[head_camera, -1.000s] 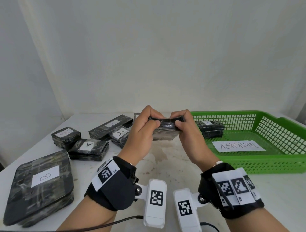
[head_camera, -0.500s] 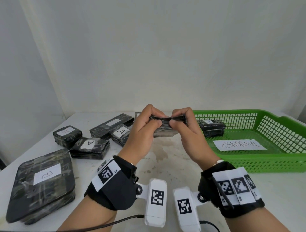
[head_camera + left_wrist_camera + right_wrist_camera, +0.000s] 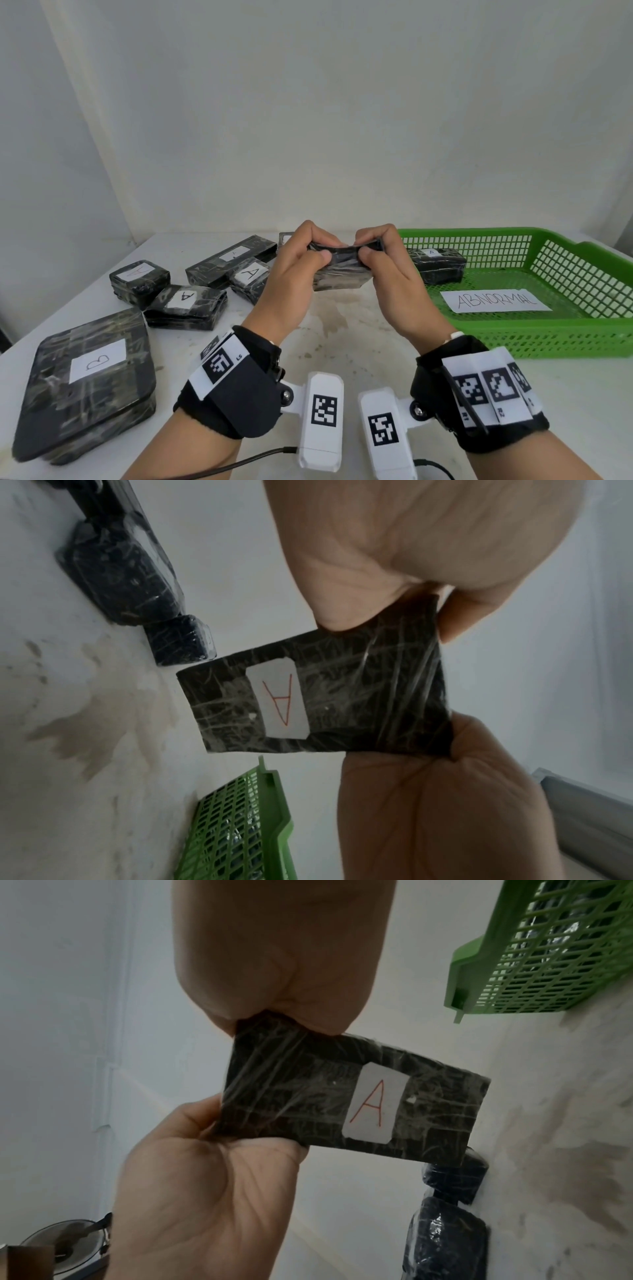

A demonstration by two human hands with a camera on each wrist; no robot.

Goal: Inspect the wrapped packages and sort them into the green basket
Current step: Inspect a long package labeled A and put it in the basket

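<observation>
Both hands hold one black film-wrapped package [image 3: 342, 274] up above the table's middle. My left hand [image 3: 323, 248] pinches its near top edge on the left, and my right hand [image 3: 366, 245] pinches the same edge on the right. Its far face carries a white label with a red A [image 3: 281, 699], also plain in the right wrist view [image 3: 371, 1107]. The green basket [image 3: 513, 346] stands at the right with an ABNORMAL paper [image 3: 493, 301] and one wrapped package [image 3: 440, 265] inside.
Several wrapped packages lie on the white table at the left: a large one marked B [image 3: 85, 377], small ones marked A [image 3: 186, 299] [image 3: 138, 274] [image 3: 251, 274] and a long one [image 3: 233, 255]. Another package [image 3: 286, 238] shows behind my left hand.
My two hands have drawn closer together along the package's top edge, squeezing the wrap there. The package stays in the air at the same spot.
</observation>
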